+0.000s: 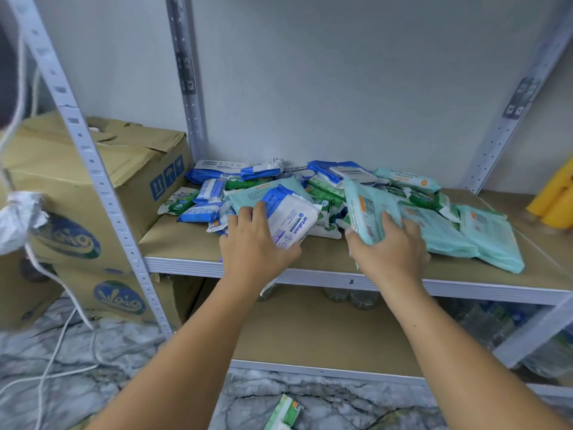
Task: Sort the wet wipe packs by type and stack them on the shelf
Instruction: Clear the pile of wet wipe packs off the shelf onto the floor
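A white metal rack carries brown board shelves. On the middle shelf lies a loose heap of soft plastic wet wipe packs: blue-and-white packs at the left and back, small green packs in the middle, pale teal packs spilling toward the right. Blurred yellow plastic objects sit at its right end. Clear plastic bottles lie on the lower shelf.

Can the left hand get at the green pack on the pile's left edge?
Probably yes: the green pack lies mostly uncovered, with bare shelf in front. But the left hand already grips a white pack, so free it first.
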The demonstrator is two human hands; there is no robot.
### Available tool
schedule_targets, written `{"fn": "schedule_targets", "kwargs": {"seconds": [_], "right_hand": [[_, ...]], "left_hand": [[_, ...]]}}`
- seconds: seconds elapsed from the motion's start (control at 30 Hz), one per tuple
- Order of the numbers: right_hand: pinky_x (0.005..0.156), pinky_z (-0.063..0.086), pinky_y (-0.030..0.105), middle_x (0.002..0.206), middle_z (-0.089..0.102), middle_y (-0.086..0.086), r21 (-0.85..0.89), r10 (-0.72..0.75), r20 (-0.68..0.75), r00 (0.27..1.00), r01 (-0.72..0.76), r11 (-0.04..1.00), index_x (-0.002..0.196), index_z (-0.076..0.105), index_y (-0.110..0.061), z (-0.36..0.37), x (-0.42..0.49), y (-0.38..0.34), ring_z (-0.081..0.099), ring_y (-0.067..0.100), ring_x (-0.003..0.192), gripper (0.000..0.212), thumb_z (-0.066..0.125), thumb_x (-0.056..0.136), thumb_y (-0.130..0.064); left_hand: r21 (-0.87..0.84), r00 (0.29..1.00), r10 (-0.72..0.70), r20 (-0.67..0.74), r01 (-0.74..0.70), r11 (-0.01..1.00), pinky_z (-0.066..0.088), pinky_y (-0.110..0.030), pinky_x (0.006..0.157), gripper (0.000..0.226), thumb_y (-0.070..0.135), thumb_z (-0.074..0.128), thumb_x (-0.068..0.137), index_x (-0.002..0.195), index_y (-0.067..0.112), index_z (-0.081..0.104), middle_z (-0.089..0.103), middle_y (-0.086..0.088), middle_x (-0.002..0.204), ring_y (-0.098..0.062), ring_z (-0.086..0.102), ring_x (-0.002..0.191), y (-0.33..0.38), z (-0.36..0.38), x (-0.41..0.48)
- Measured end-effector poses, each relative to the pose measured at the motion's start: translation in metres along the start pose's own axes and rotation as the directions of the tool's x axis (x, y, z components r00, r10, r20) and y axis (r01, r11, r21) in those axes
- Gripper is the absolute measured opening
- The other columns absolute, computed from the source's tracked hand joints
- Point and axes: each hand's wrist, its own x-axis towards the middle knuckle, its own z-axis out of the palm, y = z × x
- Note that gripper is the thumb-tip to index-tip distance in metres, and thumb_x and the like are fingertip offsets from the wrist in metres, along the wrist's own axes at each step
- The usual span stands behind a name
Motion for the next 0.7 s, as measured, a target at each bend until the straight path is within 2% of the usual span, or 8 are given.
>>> {"fn": "schedule_targets", "kwargs": {"seconds": [0.1, 0.17, 0.23, 0.37, 0.5, 0.6, 0.7], "right_hand": [[0.112, 0.034, 0.046, 0.144, 0.041, 0.006, 0.023, -0.084, 0.057, 0.995, 0.083, 0.996, 0.149, 0.045, -0.024, -0.017, -0.031, -0.004, 0.041, 0.031, 0.133, 0.083, 0.055, 0.080, -0.069], [0.109, 0.038, 0.047, 0.140, 0.045, 0.005, 0.037, -0.120, 0.099, 0.988, 0.117, 0.992, 0.145, 0.049, -0.024, -0.024, -0.055, -0.003, 0.046, 0.030, 0.129, 0.081, 0.055, 0.077, -0.067], [0.107, 0.039, 0.049, 0.137, 0.047, 0.002, 0.071, -0.118, 0.140, 0.983, 0.109, 0.992, 0.142, 0.052, -0.025, -0.028, -0.082, 0.000, 0.048, 0.029, 0.127, 0.075, 0.060, 0.078, -0.063], [0.102, 0.036, 0.047, 0.135, 0.047, -0.003, 0.088, -0.079, 0.228, 0.971, 0.060, 0.994, 0.141, 0.050, -0.033, -0.033, -0.136, 0.012, 0.048, 0.027, 0.125, 0.077, 0.056, 0.071, -0.066], [0.103, 0.038, 0.045, 0.129, 0.043, -0.005, 0.088, -0.016, 0.343, 0.939, -0.015, 0.996, 0.140, 0.048, -0.033, -0.016, -0.186, 0.037, 0.050, 0.024, 0.117, 0.077, 0.053, 0.070, -0.065], [0.101, 0.043, 0.046, 0.127, 0.046, -0.002, -0.041, 0.129, 0.512, 0.849, -0.125, 0.991, 0.137, 0.049, -0.035, 0.016, -0.208, 0.056, 0.053, 0.027, 0.115, 0.071, 0.058, 0.072, -0.064], [0.092, 0.050, 0.041, 0.128, 0.052, 0.003, -0.136, 0.275, 0.665, 0.694, -0.249, 0.959, 0.134, 0.051, -0.038, 0.049, -0.216, 0.077, 0.059, 0.029, 0.109, 0.076, 0.057, 0.065, -0.070]], "left_hand": [[-0.010, 0.999, 0.025, 0.042, -0.024, 1.000, 0.048, -0.044, 0.089, 0.096, 0.074, 0.065, 0.066, 0.142, 0.021, 0.038, 0.049, -0.002, 0.130, -0.026, 0.045, 0.122, -0.005, -0.018, -0.019], [-0.017, 0.997, 0.046, 0.061, -0.045, 0.999, 0.048, -0.042, 0.087, 0.094, 0.074, 0.066, 0.066, 0.139, 0.020, 0.042, 0.051, -0.003, 0.125, -0.027, 0.049, 0.118, -0.009, -0.029, -0.035], [-0.010, 0.995, 0.066, 0.072, -0.065, 0.998, 0.048, -0.040, 0.083, 0.092, 0.076, 0.066, 0.065, 0.134, 0.019, 0.046, 0.053, -0.003, 0.121, -0.027, 0.052, 0.112, -0.015, -0.036, -0.054], [0.024, 0.994, 0.029, 0.103, -0.032, 0.999, 0.049, -0.035, 0.070, 0.084, 0.081, 0.062, 0.064, 0.123, 0.021, 0.050, 0.057, 0.001, 0.114, -0.023, 0.058, 0.103, -0.032, -0.038, -0.103], [0.004, 0.967, -0.092, 0.236, 0.094, 0.996, 0.052, -0.037, 0.075, 0.082, 0.079, 0.063, 0.066, 0.122, 0.022, 0.051, 0.057, 0.002, 0.111, -0.023, 0.060, 0.101, -0.053, -0.022, -0.153], [0.054, 0.903, -0.166, 0.395, 0.158, 0.986, 0.048, -0.035, 0.073, 0.081, 0.077, 0.065, 0.066, 0.122, 0.021, 0.048, 0.057, 0.000, 0.111, -0.024, 0.060, 0.103, -0.075, 0.005, -0.187], [0.135, 0.799, -0.260, 0.542, 0.223, 0.965, 0.047, -0.037, 0.074, 0.084, 0.072, 0.069, 0.067, 0.129, 0.023, 0.039, 0.056, -0.005, 0.115, -0.029, 0.061, 0.104, -0.098, 0.035, -0.215]]}}
